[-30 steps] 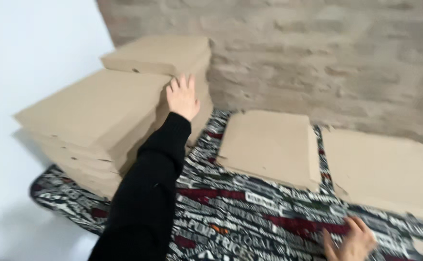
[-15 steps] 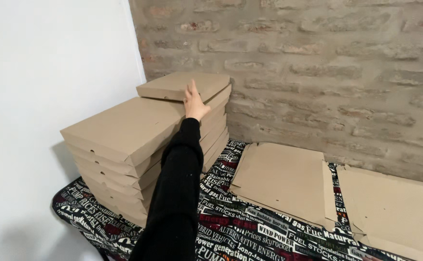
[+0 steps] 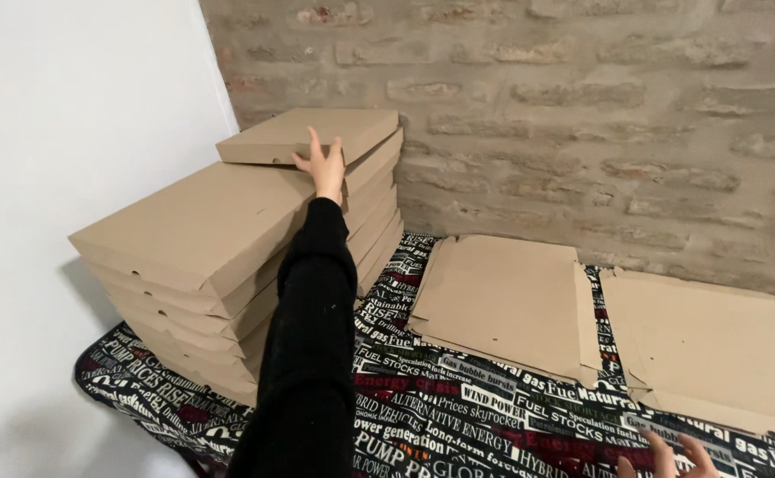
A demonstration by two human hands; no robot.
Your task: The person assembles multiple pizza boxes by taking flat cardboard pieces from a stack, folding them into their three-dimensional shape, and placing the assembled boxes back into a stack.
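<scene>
— While the left hand (image 3: 324, 168) is stretched out at the end of its black sleeve (image 3: 312, 354), what is it on?

— It lies flat against the top pizza box (image 3: 308, 134), fingers spread and straight, palm against the near edge. Nothing is gripped; it presses or rests there, not clenched round anything.

— Where does that box sit?

— At the very top of the rear stack of boxes (image 3: 374, 212), against the brick wall (image 3: 582, 106) and close to the corner with the white wall (image 3: 60, 133). It is closed and lies flat, though its front edge rides slightly raised on the left.

— Which way does it run?

— It is close to square, so I cannot name a clear long axis. It is skewed to the stack beneath: one corner points left toward the white wall, and its near edge runs from lower left up to the right, toward the brick.

— And the other stack?

— A front stack of boxes (image 3: 184, 265) stands just beside the rear one, nearer the camera and lower, its top box turned at an angle too. Both stand on a patterned cloth (image 3: 458, 416) in black, white and red.

— The right hand?

— The right hand (image 3: 666, 460) shows only at the bottom edge, fingertips spread on the cloth, holding nothing. Just above it lies a flat unfolded cardboard sheet (image 3: 715, 345), and a second flat sheet (image 3: 502, 301) lies to its left, between it and the stacks.
</scene>
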